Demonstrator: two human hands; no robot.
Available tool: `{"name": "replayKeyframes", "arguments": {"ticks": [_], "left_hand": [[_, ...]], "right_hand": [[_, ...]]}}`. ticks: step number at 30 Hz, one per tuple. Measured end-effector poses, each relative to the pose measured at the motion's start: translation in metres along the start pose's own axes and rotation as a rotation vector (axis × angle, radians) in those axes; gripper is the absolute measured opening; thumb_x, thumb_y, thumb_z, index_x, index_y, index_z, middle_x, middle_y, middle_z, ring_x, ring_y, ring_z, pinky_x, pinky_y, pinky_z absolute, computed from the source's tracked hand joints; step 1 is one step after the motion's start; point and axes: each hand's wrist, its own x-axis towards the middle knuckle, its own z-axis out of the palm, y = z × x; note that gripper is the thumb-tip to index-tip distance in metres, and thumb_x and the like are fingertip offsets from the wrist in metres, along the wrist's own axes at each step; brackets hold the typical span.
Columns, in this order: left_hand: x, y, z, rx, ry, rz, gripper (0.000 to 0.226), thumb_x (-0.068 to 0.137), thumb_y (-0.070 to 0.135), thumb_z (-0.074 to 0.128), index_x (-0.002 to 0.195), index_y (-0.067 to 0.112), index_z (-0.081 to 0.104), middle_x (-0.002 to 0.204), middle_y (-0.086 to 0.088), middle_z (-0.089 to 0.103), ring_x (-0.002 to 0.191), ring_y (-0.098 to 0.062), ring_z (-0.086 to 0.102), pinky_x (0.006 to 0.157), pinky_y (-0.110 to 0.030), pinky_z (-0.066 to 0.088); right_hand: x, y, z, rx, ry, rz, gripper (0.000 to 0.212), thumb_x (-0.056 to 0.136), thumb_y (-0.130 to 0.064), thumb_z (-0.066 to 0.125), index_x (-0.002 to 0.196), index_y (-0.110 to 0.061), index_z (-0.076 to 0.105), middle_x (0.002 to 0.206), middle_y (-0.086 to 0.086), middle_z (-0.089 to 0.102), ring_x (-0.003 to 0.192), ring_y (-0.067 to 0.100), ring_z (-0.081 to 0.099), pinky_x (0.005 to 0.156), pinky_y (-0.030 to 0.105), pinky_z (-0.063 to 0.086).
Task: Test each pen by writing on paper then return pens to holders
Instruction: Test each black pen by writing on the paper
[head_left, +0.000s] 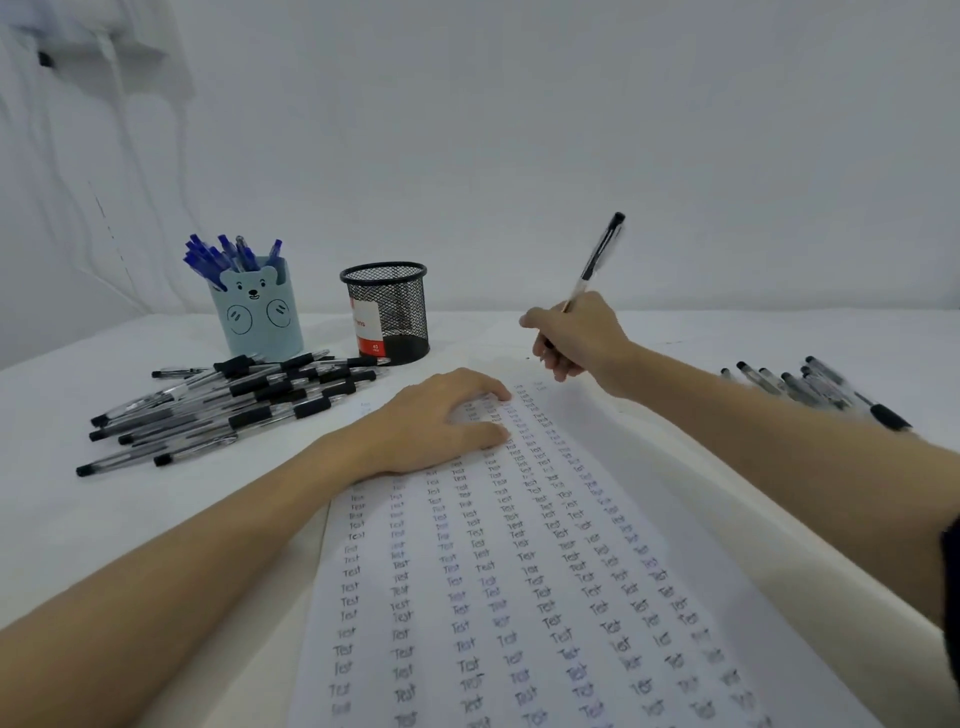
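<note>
Step in hand: testing of one black pen (597, 260) on the paper (519, 571); this reads as mid-task, since many pens lie out of the holders
Right hand: right hand (576, 338) sits at about 1 o'clock from the sheet's middle, its fingers (553, 364) curled round the pen's lower barrel, the capped end tilted up toward 1 o'clock; the tip is hidden behind the hand, so I cannot tell whether it touches the sheet
Left hand: left hand (441, 421) lies flat on the paper's upper left part, fingers relaxed and a little spread, pressing the sheet to the counter (156, 519)
Pens waiting or done: a large heap of black pens (234, 400) lies at 10 o'clock from the sheet; a smaller heap (815, 387) lies at 2 o'clock; which heap is tested I cannot tell
Holders: a light blue bear-faced holder (260, 317) with blue pens (228, 257) stands at 11 o'clock; a black mesh holder (387, 312) stands just right of it, seemingly without pens
Next move, as I judge: write the word in the free space near the sheet's top, then lay the pen aside or drop it upright in the mesh holder
Writing: columns of the handwritten word "Test" fill the sheet
Labels: a red and white label shows through the mesh holder, its print too small to read; no brand is legible
</note>
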Motion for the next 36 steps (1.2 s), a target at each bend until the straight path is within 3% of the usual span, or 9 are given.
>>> {"name": "replayKeyframes", "arguments": {"ticks": [2, 6, 11, 16, 19, 26, 32, 36], "left_hand": [[0.002, 0.0, 0.003, 0.037, 0.009, 0.012, 0.047, 0.081, 0.059, 0.049, 0.124, 0.041, 0.045, 0.137, 0.018, 0.041, 0.125, -0.003, 0.036, 0.106, -0.03, 0.028], [0.001, -0.001, 0.004, 0.03, 0.006, 0.017, 0.046, 0.083, 0.058, 0.048, 0.126, 0.041, 0.045, 0.138, 0.018, 0.04, 0.126, -0.004, 0.036, 0.106, -0.03, 0.028], [0.001, -0.001, 0.004, 0.036, -0.008, 0.01, 0.043, 0.087, 0.057, 0.048, 0.127, 0.042, 0.043, 0.14, 0.019, 0.038, 0.128, -0.004, 0.035, 0.107, -0.031, 0.028], [0.0, -0.001, 0.004, 0.028, -0.006, 0.009, 0.055, 0.076, 0.064, 0.042, 0.126, 0.043, 0.044, 0.139, 0.02, 0.04, 0.127, -0.004, 0.036, 0.108, -0.031, 0.028], [0.0, -0.001, 0.004, 0.008, -0.004, -0.001, 0.056, 0.074, 0.064, 0.042, 0.126, 0.044, 0.044, 0.139, 0.021, 0.04, 0.127, -0.003, 0.037, 0.108, -0.031, 0.029], [0.0, 0.001, 0.003, 0.0, -0.011, -0.012, 0.054, 0.075, 0.063, 0.044, 0.126, 0.044, 0.044, 0.14, 0.021, 0.039, 0.127, -0.003, 0.036, 0.108, -0.031, 0.028], [-0.001, 0.002, 0.003, -0.005, -0.014, -0.023, 0.056, 0.072, 0.064, 0.043, 0.125, 0.046, 0.045, 0.14, 0.021, 0.039, 0.128, -0.002, 0.035, 0.109, -0.033, 0.028], [-0.001, 0.001, 0.003, -0.011, -0.013, -0.015, 0.056, 0.073, 0.063, 0.043, 0.125, 0.045, 0.045, 0.14, 0.02, 0.039, 0.128, -0.003, 0.035, 0.109, -0.032, 0.027]], "right_hand": [[0.0, 0.011, 0.01, 0.008, 0.079, -0.006, 0.028, 0.081, -0.013, 0.057, 0.055, -0.002, 0.057, 0.04, 0.002, 0.056, 0.031, 0.012, 0.044, 0.036, 0.016, 0.033], [0.002, 0.024, 0.019, -0.076, 0.158, -0.035, 0.018, 0.073, -0.006, 0.057, 0.055, -0.006, 0.053, 0.035, -0.006, 0.054, 0.031, 0.001, 0.046, 0.044, 0.018, 0.038], [0.001, 0.027, 0.014, -0.109, 0.136, -0.108, 0.034, 0.069, 0.001, 0.054, 0.038, -0.01, 0.044, 0.044, 0.003, 0.057, 0.027, 0.004, 0.038, 0.034, 0.013, 0.03], [0.002, 0.028, 0.015, -0.097, 0.152, -0.119, 0.037, 0.067, 0.002, 0.054, 0.035, -0.012, 0.041, 0.03, -0.005, 0.048, 0.033, 0.011, 0.043, 0.032, 0.012, 0.027], [0.002, 0.029, 0.013, -0.075, 0.131, -0.114, 0.034, 0.067, 0.003, 0.054, 0.037, -0.009, 0.042, 0.032, -0.004, 0.05, 0.029, 0.011, 0.038, 0.032, 0.011, 0.026], [0.003, 0.028, 0.015, -0.144, 0.131, -0.113, 0.038, 0.069, 0.003, 0.053, 0.039, -0.012, 0.037, 0.038, -0.002, 0.05, 0.041, 0.015, 0.049, 0.031, 0.011, 0.028], [0.002, 0.028, 0.016, -0.135, 0.111, -0.102, 0.033, 0.07, 0.002, 0.052, 0.042, -0.01, 0.038, 0.042, 0.002, 0.053, 0.037, 0.013, 0.046, 0.031, 0.011, 0.027], [0.003, 0.027, 0.014, -0.095, 0.123, -0.074, 0.031, 0.072, 0.003, 0.053, 0.048, -0.01, 0.039, 0.045, 0.003, 0.054, 0.024, 0.004, 0.038, 0.029, 0.011, 0.024]]}}
